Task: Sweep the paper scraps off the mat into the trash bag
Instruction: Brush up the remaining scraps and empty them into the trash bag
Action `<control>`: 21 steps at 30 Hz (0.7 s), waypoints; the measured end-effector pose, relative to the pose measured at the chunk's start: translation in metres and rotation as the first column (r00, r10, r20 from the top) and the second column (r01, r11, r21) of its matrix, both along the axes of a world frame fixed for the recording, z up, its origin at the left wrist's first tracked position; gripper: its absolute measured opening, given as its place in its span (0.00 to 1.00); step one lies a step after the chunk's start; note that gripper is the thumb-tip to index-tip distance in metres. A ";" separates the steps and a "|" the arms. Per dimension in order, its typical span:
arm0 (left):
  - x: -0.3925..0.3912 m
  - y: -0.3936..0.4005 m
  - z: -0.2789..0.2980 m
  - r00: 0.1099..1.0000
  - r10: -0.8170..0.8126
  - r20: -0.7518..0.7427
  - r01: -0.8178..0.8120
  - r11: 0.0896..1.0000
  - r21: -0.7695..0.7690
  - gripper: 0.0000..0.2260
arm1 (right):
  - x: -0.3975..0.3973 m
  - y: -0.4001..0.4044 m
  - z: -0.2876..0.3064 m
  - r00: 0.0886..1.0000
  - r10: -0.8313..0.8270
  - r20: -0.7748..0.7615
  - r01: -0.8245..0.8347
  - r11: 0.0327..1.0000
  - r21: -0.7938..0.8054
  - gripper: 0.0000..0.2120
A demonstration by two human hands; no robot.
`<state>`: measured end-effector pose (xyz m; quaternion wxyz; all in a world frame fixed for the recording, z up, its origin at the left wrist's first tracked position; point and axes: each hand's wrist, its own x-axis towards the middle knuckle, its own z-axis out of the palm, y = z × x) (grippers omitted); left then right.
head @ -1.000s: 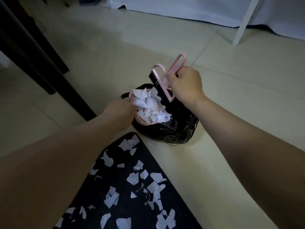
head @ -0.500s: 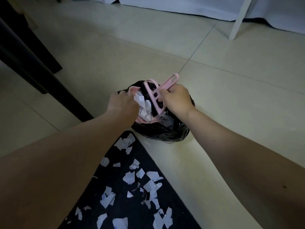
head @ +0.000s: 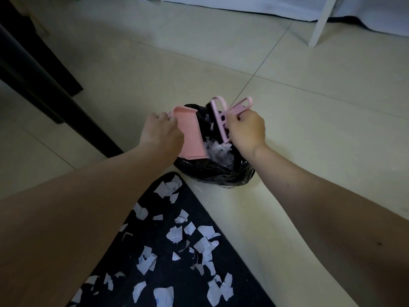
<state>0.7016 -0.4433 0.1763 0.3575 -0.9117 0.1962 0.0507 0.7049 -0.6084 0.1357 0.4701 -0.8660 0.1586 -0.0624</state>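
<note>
Paper scraps lie strewn over the dark mat at the bottom centre of the frame, white and pale blue pieces spread from its near edge up to its rounded far corner, laid out much as they were a second ago. Just beyond that corner, touching or nearly touching it, the black trash bag sits on the pale tiled floor with its mouth open, and a heap of crumpled scraps shows inside it. A second ago those scraps were piled on the pink dustpan; now the pan is bare, tilted steeply with its lip down over the near left rim of the bag. The left hand, at centre frame, grips the pan by its upper left end, fingers curled round it. The right hand, just right of centre, is clenched round the handle of the pink hand brush, whose head stands upright over the far side of the bag's mouth with its dark bristles facing left; half a second ago the brush was pressed into the pile on the pan, and it has since come clear of it. Both forearms reach in from the lower corners. At the upper left a dark piece of furniture stands on the floor, and at the upper right a white leg rises in front of a white cloth.
</note>
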 end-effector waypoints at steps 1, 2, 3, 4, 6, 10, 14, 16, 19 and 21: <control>-0.001 0.000 0.000 1.000 0.002 -0.001 -0.002 1.000 -0.009 0.15 | -0.001 0.004 0.000 0.999 0.035 -0.012 -0.034 0.998 0.060 0.16; -0.001 -0.001 0.000 1.000 0.002 0.003 -0.002 1.000 -0.017 0.15 | -0.001 0.008 -0.002 0.997 0.067 -0.027 -0.064 0.993 0.098 0.16; -0.002 -0.001 0.000 1.000 -0.001 0.007 0.001 1.000 -0.023 0.14 | -0.002 0.011 -0.004 0.995 0.094 -0.040 -0.089 0.990 0.112 0.16; -0.002 0.000 0.001 1.000 -0.002 0.010 0.003 1.000 -0.027 0.14 | -0.002 0.013 -0.007 0.992 0.112 -0.049 -0.107 0.989 0.100 0.16; -0.004 0.001 0.002 1.000 0.000 0.017 0.001 1.000 -0.025 0.14 | -0.001 0.012 -0.013 0.992 0.105 -0.076 -0.103 0.994 0.031 0.17; -0.008 0.009 0.005 0.997 -0.019 0.081 0.020 1.000 -0.003 0.11 | -0.002 0.001 -0.015 0.995 -0.051 -0.089 0.042 0.994 -0.102 0.20; -0.014 0.018 0.007 0.986 -0.043 0.163 0.048 0.998 -0.033 0.11 | -0.003 0.002 -0.012 0.996 -0.053 -0.074 0.052 0.998 -0.022 0.17; -0.016 0.024 0.006 0.982 -0.054 0.182 0.073 0.993 -0.097 0.11 | -0.004 0.005 -0.013 0.995 -0.049 -0.086 0.049 0.999 0.000 0.17; -0.021 0.025 0.001 0.983 -0.068 0.168 0.096 0.982 -0.163 0.13 | -0.006 0.011 -0.012 0.993 -0.052 -0.107 0.060 0.996 0.073 0.16; -0.023 0.025 -0.003 0.990 -0.027 0.139 0.051 0.984 -0.173 0.12 | -0.006 0.013 -0.007 0.993 -0.072 -0.095 0.087 0.983 0.163 0.14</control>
